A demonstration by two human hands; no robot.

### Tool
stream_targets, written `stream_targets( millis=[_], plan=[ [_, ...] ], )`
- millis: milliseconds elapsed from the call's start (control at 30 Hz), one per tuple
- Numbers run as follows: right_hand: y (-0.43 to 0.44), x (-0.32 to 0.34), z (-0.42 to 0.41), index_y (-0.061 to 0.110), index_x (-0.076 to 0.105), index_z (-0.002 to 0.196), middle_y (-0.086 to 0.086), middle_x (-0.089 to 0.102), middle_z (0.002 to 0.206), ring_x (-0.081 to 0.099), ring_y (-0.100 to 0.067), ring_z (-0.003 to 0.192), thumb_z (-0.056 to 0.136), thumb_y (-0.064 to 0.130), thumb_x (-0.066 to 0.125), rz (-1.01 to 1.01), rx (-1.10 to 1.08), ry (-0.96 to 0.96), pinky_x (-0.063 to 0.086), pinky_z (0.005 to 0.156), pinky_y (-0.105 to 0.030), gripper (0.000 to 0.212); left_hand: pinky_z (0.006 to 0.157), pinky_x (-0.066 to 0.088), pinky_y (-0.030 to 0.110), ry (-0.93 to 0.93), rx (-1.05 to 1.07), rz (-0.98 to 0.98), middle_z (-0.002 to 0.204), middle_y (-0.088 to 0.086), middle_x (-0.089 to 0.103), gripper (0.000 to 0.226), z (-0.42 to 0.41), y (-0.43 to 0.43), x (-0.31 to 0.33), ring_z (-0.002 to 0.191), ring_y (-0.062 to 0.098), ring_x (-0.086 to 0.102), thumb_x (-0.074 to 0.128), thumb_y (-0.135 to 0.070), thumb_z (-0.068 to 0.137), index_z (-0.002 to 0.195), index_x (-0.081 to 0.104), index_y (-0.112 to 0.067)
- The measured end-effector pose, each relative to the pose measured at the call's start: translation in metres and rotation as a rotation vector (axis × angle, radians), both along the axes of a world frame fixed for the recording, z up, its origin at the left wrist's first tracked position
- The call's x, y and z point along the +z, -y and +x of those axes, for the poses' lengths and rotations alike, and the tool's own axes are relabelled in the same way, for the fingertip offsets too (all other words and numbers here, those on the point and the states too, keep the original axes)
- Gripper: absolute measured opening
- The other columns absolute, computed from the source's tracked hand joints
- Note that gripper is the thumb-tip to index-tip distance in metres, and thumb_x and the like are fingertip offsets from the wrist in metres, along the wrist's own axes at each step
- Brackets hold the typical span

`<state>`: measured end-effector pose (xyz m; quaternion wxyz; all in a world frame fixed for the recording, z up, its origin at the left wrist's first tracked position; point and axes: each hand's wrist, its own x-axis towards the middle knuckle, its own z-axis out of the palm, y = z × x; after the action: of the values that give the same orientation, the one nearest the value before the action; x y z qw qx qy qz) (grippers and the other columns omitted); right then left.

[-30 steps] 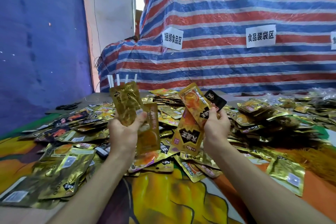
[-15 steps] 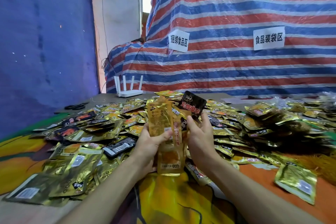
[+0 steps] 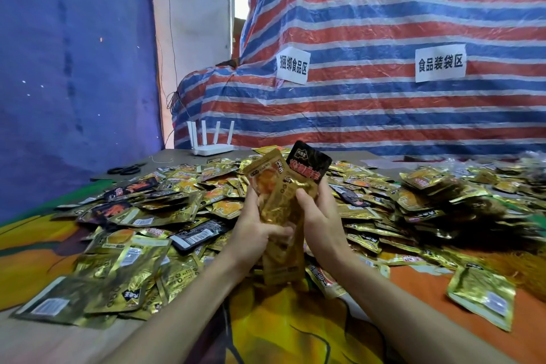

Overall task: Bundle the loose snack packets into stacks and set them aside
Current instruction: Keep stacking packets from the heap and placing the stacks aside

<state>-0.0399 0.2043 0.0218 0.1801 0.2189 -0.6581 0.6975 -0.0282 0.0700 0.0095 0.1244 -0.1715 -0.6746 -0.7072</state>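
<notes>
Both hands hold one upright stack of snack packets (image 3: 279, 216) above the table's middle. Most of the stack is gold; a black packet with red print (image 3: 308, 161) sticks out at its top right. My left hand (image 3: 254, 233) grips the stack from the left, thumb across the front. My right hand (image 3: 320, 216) presses it from the right, fingers behind. A wide heap of loose gold and black packets (image 3: 177, 204) covers the table behind and beside my hands.
A white router with several antennas (image 3: 211, 143) stands at the table's back edge, black scissors (image 3: 125, 169) lie at the back left. A striped tarp with two paper signs (image 3: 440, 62) rises behind. A lone gold packet (image 3: 481, 297) lies on the orange cloth, front right.
My two hands, each holding packets a second ago, came together and merged them into one stack. The stack now stands squarer between the palms.
</notes>
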Motion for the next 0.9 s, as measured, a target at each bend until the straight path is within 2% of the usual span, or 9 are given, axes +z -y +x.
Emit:
stream_targets(
  millis=[100, 200, 300, 400, 500, 567, 667, 800, 900],
  plan=[
    [-0.002, -0.001, -0.001, 0.022, 0.055, 0.114, -0.009, 0.068, 0.11, 0.067, -0.024, 0.103, 0.101, 0.024, 0.049, -0.012, -0.039, -0.004, 0.056, 0.093, -0.053, 0.014, 0.07, 0.061, 0.034, 0.057, -0.081, -0.03, 0.113, 0.009, 0.067, 0.071, 0.004, -0.002, -0.002, 0.091, 0.017, 0.073, 0.059, -0.004, 0.066, 0.13, 0.04, -0.029],
    [-0.005, 0.0, 0.001, 0.025, 0.056, 0.113, -0.006, 0.069, 0.108, 0.068, -0.023, 0.101, 0.089, 0.032, 0.051, 0.005, -0.053, -0.013, 0.056, 0.09, -0.056, 0.025, 0.081, 0.062, 0.046, 0.017, -0.008, -0.159, 0.112, 0.004, 0.067, 0.075, 0.004, -0.004, -0.003, 0.096, 0.018, 0.071, 0.058, -0.011, 0.069, 0.136, 0.035, -0.035],
    [-0.005, 0.001, 0.003, 0.024, 0.055, 0.117, -0.005, 0.07, 0.107, 0.068, -0.023, 0.101, 0.087, 0.031, 0.051, 0.024, -0.054, -0.061, 0.056, 0.09, -0.055, 0.031, 0.083, 0.061, 0.04, -0.064, 0.057, -0.211, 0.109, -0.006, 0.068, 0.08, 0.006, -0.007, -0.002, 0.101, 0.014, 0.07, 0.062, -0.019, 0.07, 0.124, 0.031, -0.069],
    [-0.002, 0.0, 0.004, 0.02, 0.055, 0.117, -0.006, 0.072, 0.104, 0.07, -0.023, 0.099, 0.091, 0.027, 0.054, -0.038, 0.028, -0.106, 0.061, 0.082, -0.043, 0.028, 0.097, 0.054, 0.049, -0.135, 0.114, -0.266, 0.13, 0.003, 0.057, 0.089, 0.011, -0.009, 0.003, 0.121, 0.026, 0.059, 0.059, -0.023, 0.071, 0.108, 0.013, -0.09],
    [0.0, -0.002, 0.006, 0.013, 0.058, 0.114, -0.006, 0.074, 0.102, 0.073, -0.021, 0.097, 0.091, 0.027, 0.06, -0.107, 0.09, -0.099, 0.06, 0.075, -0.03, 0.027, 0.083, 0.061, 0.044, -0.228, 0.097, -0.19, 0.116, -0.012, 0.063, 0.083, 0.011, -0.008, 0.004, 0.107, 0.023, 0.066, 0.055, -0.013, 0.072, 0.129, 0.025, -0.065],
    [0.002, -0.004, 0.006, 0.015, 0.063, 0.108, -0.006, 0.075, 0.1, 0.073, -0.022, 0.094, 0.089, 0.032, 0.061, -0.111, 0.053, -0.072, 0.061, 0.073, -0.033, 0.025, 0.075, 0.061, 0.035, -0.175, 0.054, -0.171, 0.104, -0.022, 0.065, 0.083, 0.011, -0.006, 0.002, 0.1, 0.018, 0.069, 0.058, -0.009, 0.07, 0.136, 0.027, -0.049],
    [0.004, -0.009, 0.004, 0.019, 0.067, 0.102, -0.008, 0.075, 0.096, 0.073, -0.025, 0.091, 0.084, 0.04, 0.061, -0.079, 0.02, 0.02, 0.063, 0.077, -0.043, 0.028, 0.071, 0.06, 0.031, -0.032, 0.041, -0.18, 0.11, 0.001, 0.067, 0.07, 0.009, -0.007, -0.003, 0.097, 0.021, 0.07, 0.061, -0.01, 0.063, 0.122, 0.042, -0.042],
    [0.005, -0.012, 0.005, 0.022, 0.068, 0.106, -0.007, 0.075, 0.101, 0.074, -0.022, 0.093, 0.082, 0.044, 0.063, -0.07, 0.037, 0.093, 0.063, 0.076, -0.041, 0.033, 0.067, 0.06, 0.029, -0.015, 0.032, -0.217, 0.114, 0.005, 0.063, 0.084, 0.011, -0.007, -0.006, 0.092, 0.01, 0.071, 0.063, -0.009, 0.068, 0.14, 0.029, -0.038],
    [0.006, -0.01, 0.009, 0.027, 0.066, 0.106, -0.006, 0.073, 0.101, 0.074, -0.023, 0.093, 0.083, 0.044, 0.067, -0.144, 0.075, 0.064, 0.061, 0.069, -0.033, 0.029, 0.073, 0.06, 0.031, -0.094, 0.025, -0.222, 0.12, 0.002, 0.058, 0.089, 0.013, -0.009, -0.008, 0.099, 0.006, 0.068, 0.06, 0.002, 0.077, 0.133, 0.026, -0.058]
  ],
)
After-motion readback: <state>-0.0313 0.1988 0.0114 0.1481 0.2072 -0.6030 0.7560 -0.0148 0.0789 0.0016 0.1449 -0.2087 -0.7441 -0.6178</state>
